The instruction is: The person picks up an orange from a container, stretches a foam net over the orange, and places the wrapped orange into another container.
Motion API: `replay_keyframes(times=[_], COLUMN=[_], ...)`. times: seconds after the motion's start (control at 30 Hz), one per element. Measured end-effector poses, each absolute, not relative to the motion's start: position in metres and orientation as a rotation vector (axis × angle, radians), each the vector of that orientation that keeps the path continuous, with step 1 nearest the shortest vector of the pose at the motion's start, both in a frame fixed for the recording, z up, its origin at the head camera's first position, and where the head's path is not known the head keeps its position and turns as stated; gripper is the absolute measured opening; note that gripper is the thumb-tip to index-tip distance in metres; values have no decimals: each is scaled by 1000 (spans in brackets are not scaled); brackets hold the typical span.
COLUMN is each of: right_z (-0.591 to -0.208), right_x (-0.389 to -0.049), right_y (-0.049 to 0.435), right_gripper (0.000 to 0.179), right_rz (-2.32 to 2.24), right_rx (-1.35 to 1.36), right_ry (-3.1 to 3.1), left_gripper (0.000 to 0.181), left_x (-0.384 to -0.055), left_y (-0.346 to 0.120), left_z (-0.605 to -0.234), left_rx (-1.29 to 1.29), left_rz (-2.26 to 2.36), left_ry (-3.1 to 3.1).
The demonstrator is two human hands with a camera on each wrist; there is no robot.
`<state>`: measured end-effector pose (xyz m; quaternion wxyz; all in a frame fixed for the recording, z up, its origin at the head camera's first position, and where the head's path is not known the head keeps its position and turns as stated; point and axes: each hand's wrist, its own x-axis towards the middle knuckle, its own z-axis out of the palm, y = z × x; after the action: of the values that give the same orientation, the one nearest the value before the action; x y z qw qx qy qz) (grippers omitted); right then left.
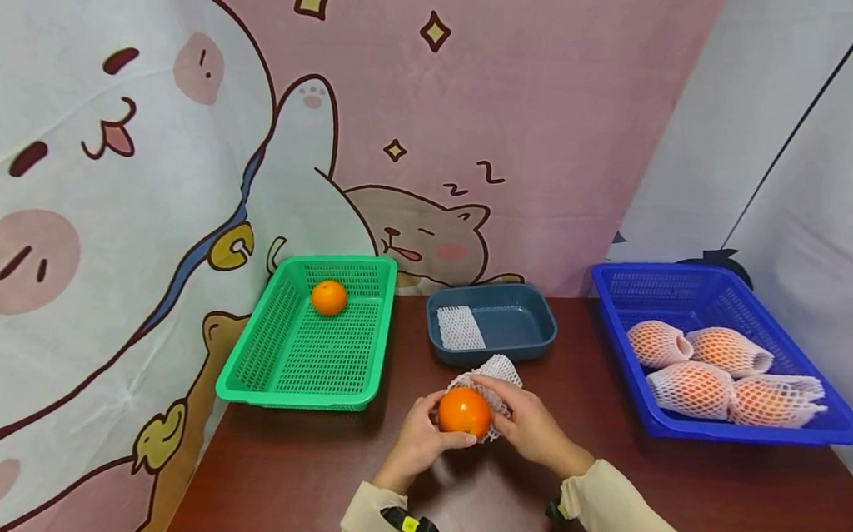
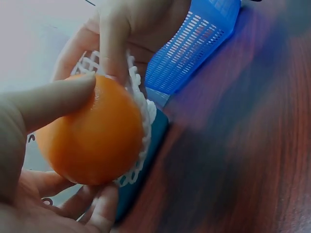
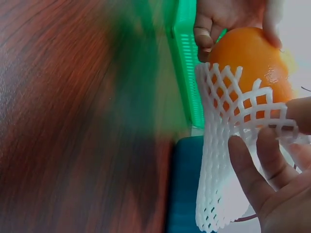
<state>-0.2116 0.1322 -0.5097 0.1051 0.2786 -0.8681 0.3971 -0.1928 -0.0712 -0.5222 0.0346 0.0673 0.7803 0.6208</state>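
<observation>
Above the near middle of the table, my left hand [image 1: 419, 435] grips an orange [image 1: 464, 413] between thumb and fingers. A white foam net sleeve [image 3: 218, 145] covers one side of the orange, and its long loose end trails away from the fruit. My right hand [image 1: 527, 425] pinches the mouth of this sleeve, with fingers along its outside and the thumb near the orange. In the left wrist view the orange [image 2: 97, 131] is mostly bare on the side toward the left thumb.
A green basket [image 1: 362, 396] at the left holds one bare orange [image 1: 329, 298]. Behind the hands, a dark teal tray [image 1: 523, 350] contains flat white foam netting [image 1: 461, 328]. The blue basket [image 1: 635, 391] at the right holds several netted oranges [image 1: 692, 391].
</observation>
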Motion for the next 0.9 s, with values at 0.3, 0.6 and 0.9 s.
replay_keyframes(times=[0.3,0.6,0.9], right_z=[-511,-510,-507], right_x=[-210,-205,-195], right_y=[128,120,108], right_gripper=[51,21,20], right_rz=[1302,1156,1208], right_rx=[715,513,610], right_ry=[-2467,-2393,-2299], left_gripper=[76,84,95], left_x=[-192,-191,-194], left_y=[-67,-62,-60], left_z=[-530,-530,-531], left_rx=[126,166,166], left_rz=[2107,2269,1996], left_ry=[2289,2145,2563])
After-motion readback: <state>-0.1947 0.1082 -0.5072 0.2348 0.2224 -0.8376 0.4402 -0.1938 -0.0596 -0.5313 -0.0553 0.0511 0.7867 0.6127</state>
